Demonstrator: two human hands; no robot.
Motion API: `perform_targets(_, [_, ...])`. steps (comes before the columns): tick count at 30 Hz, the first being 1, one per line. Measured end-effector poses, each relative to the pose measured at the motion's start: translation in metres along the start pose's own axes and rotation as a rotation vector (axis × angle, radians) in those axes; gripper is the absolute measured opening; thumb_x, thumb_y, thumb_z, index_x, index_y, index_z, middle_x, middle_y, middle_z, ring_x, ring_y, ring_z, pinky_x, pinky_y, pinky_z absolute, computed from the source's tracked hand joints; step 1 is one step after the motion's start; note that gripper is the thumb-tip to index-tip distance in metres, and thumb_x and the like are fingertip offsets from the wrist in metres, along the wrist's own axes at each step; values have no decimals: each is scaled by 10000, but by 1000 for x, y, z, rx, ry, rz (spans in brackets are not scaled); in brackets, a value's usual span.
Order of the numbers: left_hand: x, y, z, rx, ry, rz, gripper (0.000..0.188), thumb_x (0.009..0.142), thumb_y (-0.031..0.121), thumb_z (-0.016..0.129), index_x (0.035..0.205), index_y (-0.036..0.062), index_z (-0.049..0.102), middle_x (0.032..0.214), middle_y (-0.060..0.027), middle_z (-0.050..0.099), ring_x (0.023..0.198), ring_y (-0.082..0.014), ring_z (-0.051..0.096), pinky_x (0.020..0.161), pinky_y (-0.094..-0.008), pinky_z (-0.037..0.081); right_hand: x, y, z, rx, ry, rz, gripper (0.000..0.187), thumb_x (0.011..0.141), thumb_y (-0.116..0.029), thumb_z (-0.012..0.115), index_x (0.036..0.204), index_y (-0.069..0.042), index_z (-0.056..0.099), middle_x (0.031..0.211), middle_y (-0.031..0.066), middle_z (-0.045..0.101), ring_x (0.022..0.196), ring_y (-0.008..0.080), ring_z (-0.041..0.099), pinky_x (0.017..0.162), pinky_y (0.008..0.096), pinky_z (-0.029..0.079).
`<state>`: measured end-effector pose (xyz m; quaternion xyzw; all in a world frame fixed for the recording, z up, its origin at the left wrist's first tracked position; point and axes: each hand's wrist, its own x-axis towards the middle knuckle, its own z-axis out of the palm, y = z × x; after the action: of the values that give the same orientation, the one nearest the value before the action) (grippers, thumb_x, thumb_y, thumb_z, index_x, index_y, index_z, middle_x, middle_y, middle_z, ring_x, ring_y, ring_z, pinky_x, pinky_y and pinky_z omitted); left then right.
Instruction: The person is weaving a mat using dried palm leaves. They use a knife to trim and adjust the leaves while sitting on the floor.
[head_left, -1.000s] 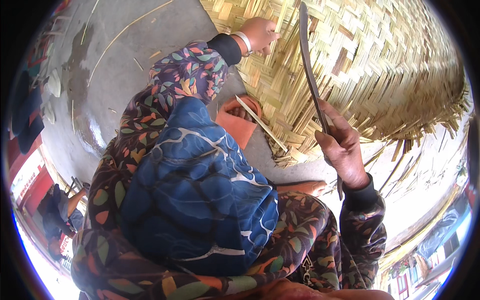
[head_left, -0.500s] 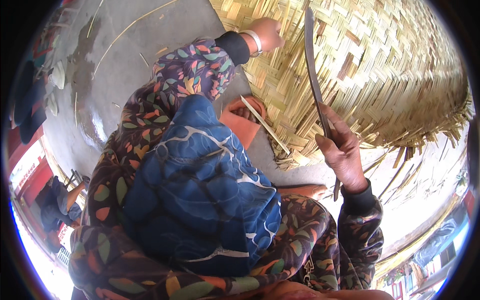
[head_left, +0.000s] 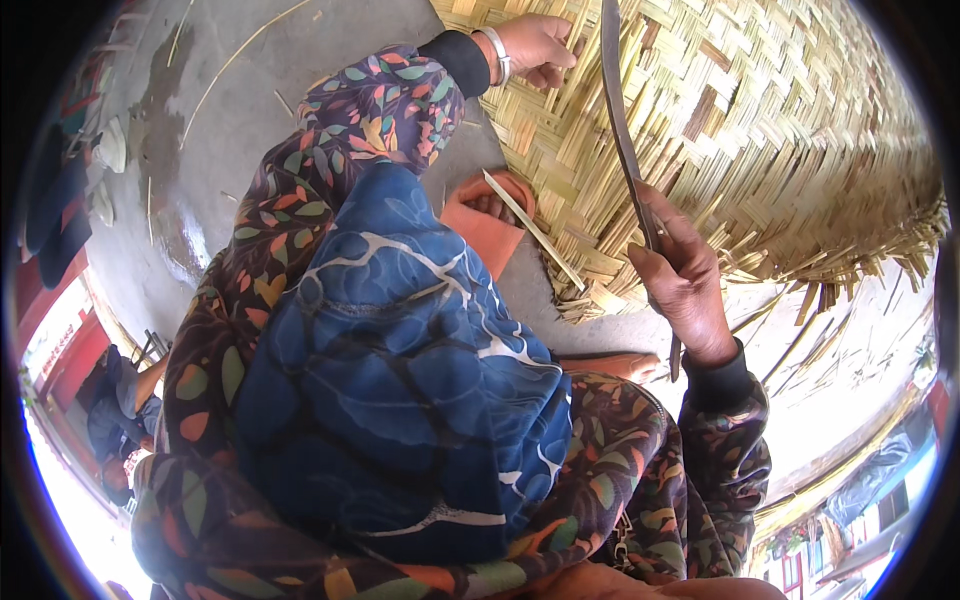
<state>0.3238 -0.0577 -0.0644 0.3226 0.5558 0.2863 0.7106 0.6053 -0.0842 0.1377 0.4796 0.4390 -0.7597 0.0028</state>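
A large woven mat of pale, flat plant strips [head_left: 760, 120] fills the far right, its near edge frayed and its side curving up. My left hand [head_left: 540, 48], a pale band round its wrist, is over the mat's left part with bent fingers close to some loose strips; what they pinch, if anything, is hidden. Gripped in my right hand [head_left: 688, 270] is a long, narrow, dark knife [head_left: 622, 130]. Its slightly curved blade points away from me over the weave, and its lower end shows below my palm.
My foot in an orange slipper [head_left: 485, 235] stands beside the mat's near left corner. A loose pale strip [head_left: 535, 230] lies slantwise there. Thin strips litter the grey floor [head_left: 260, 100]. Another person [head_left: 120, 400] is at the far left. Blue cloth covers my lap [head_left: 400, 380].
My left hand's fingers look less tightly balled and show more than before. The view has shifted slightly. The knife stays in my right hand at about the same place over the mat.
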Motion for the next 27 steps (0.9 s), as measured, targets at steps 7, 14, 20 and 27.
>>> perform_targets(7, [-26,17,2,-152,-44,-124,336,880,281,645,1085,42,530,917,-53,608,647,-144,657,501,-229,510,1,1,3,29,-14,18,499,862,-12,591,1345,-41,468,1094,-36,502,878,33,460,804,187,398])
perform_targets(14, [-28,24,10,26,12,-198,293,876,270,645,1008,30,541,861,-32,605,663,-156,667,526,-244,504,1,-1,-1,30,30,35,515,866,-13,585,1361,-46,447,1143,6,537,941,50,480,863,200,392])
perform_targets(20, [-25,-7,11,221,161,43,294,883,245,634,838,-41,580,729,-125,648,634,-207,696,519,-273,548,2,8,-3,39,29,1,519,862,-16,592,1361,-45,449,1175,24,538,988,65,491,895,219,389])
perform_targets(27, [-31,10,27,567,269,207,301,847,283,671,760,4,596,602,-104,637,545,-179,670,528,-304,520,0,15,-3,3,14,-1,521,857,-18,611,1354,-42,457,1145,-2,527,945,62,491,873,207,394])
